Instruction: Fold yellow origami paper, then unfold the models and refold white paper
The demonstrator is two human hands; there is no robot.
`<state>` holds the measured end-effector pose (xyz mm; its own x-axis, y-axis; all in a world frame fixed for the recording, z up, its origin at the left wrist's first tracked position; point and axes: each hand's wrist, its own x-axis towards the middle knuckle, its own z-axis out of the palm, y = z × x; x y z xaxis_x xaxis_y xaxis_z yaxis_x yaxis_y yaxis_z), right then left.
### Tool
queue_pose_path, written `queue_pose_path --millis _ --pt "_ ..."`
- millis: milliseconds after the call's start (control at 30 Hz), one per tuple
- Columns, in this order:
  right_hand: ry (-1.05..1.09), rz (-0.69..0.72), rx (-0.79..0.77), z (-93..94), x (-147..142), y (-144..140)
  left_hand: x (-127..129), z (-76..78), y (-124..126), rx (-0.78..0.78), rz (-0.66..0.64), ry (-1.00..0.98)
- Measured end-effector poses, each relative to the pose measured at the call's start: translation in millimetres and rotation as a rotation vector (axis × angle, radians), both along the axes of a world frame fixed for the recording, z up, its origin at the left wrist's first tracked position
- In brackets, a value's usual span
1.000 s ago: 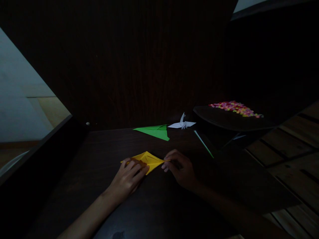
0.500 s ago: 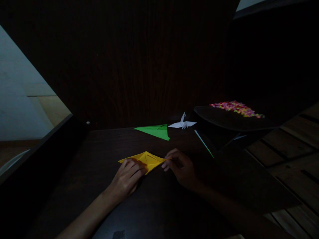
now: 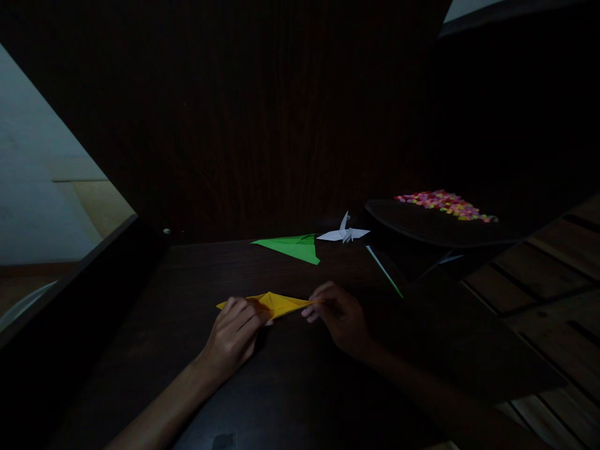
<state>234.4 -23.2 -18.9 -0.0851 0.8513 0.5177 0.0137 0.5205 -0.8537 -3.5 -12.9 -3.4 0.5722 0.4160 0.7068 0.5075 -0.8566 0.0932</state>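
A folded piece of yellow origami paper [image 3: 281, 304], pointed at both ends, lies low over the dark wooden surface between my hands. My left hand [image 3: 235, 328] is closed on its left part, with the fingers over the near face and a thumb tip showing below. The left point sticks out past my knuckles. My right hand [image 3: 341, 315] pinches the thin right tip between thumb and fingers. Behind them lies a green folded paper plane [image 3: 293, 247], and right of it a white paper crane [image 3: 344, 234] with spread wings.
A thin white-and-green stick [image 3: 384, 271] lies right of the crane. On a dark rounded shelf [image 3: 422, 232] at the right is a heap of small pink, red and yellow pieces [image 3: 445, 204]. A dark upright panel [image 3: 262, 125] closes off the back; a raised edge [image 3: 94, 269] runs along the left.
The yellow paper has become narrower from top to bottom, its middle folding flatter. My left hand has shifted slightly left; my right hand keeps its pinch almost in place.
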Motion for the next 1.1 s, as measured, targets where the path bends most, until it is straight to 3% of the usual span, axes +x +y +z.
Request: queue_pose_path --millis 367,567,733,1100 --pt "-0.015 0.009 0.010 -1.3 0.0 -1.6 2.9 -3.8 -0.1 -0.073 0.118 -0.139" --pt "-0.077 -0.013 0.061 1.6 0.9 -1.1 -0.2 -6.2 2.7 -0.067 0.221 -0.020" --pt "-0.146 -0.034 0.128 3.9 0.9 -0.8 -0.4 -5.5 3.4 -0.071 0.221 0.009" --pt "-0.091 0.030 0.076 5.2 0.2 -3.2 1.1 -0.3 2.7 -0.101 0.166 0.027"
